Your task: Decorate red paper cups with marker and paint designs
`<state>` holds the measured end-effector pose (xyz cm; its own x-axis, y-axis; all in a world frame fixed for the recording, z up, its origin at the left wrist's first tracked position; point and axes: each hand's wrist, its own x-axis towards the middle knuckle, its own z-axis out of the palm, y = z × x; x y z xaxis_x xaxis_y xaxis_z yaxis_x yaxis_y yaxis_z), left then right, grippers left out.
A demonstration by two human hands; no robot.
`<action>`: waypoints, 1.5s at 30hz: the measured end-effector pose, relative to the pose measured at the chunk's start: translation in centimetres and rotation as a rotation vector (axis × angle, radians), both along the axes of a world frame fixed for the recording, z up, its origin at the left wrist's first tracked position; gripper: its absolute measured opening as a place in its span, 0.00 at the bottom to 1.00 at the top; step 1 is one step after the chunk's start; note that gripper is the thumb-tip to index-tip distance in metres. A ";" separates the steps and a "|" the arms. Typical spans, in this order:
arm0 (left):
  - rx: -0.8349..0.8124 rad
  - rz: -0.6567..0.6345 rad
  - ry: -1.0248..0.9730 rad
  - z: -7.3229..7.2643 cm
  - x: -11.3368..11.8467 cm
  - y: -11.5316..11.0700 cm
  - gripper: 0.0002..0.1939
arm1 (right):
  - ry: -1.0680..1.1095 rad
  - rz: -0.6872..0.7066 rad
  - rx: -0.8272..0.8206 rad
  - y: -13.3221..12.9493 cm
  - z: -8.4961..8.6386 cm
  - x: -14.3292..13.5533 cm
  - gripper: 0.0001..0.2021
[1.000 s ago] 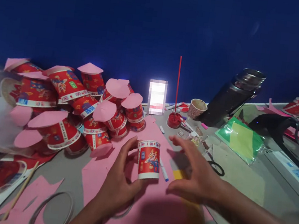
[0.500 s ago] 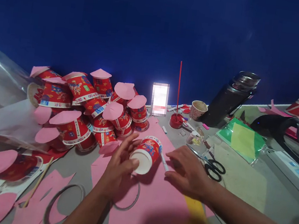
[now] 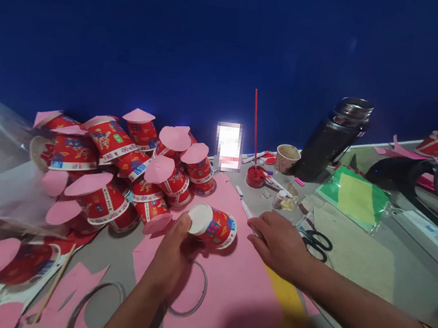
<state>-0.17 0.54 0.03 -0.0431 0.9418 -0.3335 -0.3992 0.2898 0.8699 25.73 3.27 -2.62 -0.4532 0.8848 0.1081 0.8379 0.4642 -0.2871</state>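
My left hand [image 3: 173,251] is closed around a red printed paper cup [image 3: 217,228], which lies tilted sideways with its white base toward the upper left. Some of the fingers are hidden behind the cup. To its right, my right hand [image 3: 277,243] pinches a slim white marker [image 3: 247,210] that points up and to the left. A small marker cap [image 3: 239,191] lies just beyond the marker's tip. Under both hands spreads a large pink paper sheet [image 3: 223,287]. A grey ring [image 3: 203,295] rests on it beside my left wrist.
Red cups with pink cone tops [image 3: 105,198] are piled at the left. Black-handled scissors [image 3: 319,243] lie right of my right hand. Farther back stand a red pot [image 3: 256,177] with a stick, a paper cup [image 3: 287,159] and a black flask [image 3: 333,141]. A power strip [image 3: 429,240] sits far right.
My left hand has turned the cup so its base points up-left instead of toward me. The marker has moved up and left with my right hand, its tip now near the cap.
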 end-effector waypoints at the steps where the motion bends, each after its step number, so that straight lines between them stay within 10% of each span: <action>1: 0.025 0.034 0.090 -0.3 -0.2 -0.1 0.31 | -0.018 -0.028 -0.017 0.1 0.1 0.0 0.10; 9: 0.055 0.047 0.349 -0.9 -1.0 0.4 0.33 | 0.002 -0.119 -0.051 0.2 -0.2 0.3 0.15; 15: 0.041 0.016 0.373 0.0 -0.3 1.9 0.31 | 0.549 -0.104 0.026 0.6 -0.5 1.1 0.17; 25: 0.056 -0.037 0.517 0.5 2.1 5.9 0.27 | 1.353 -0.271 -0.621 1.6 -0.3 1.6 0.23; 32: 0.090 -0.035 0.547 1.2 3.0 6.4 0.19 | 1.440 -0.216 -0.863 1.9 0.1 1.8 0.28; 39: 0.193 -0.095 1.128 4.7 -1.2 -1.3 0.23 | 1.362 -0.188 -0.978 1.6 0.1 2.1 0.23; 45: 0.247 -0.253 1.580 0.5 -3.5 -10.2 0.47 | 1.354 -0.176 -0.973 1.6 -0.1 2.1 0.20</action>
<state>-3.62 -9.67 0.51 -0.0213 0.9988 0.0437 0.9262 0.0033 0.3770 27.88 4.86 -2.73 -0.3929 0.8789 -0.2704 -0.2188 -0.3749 -0.9009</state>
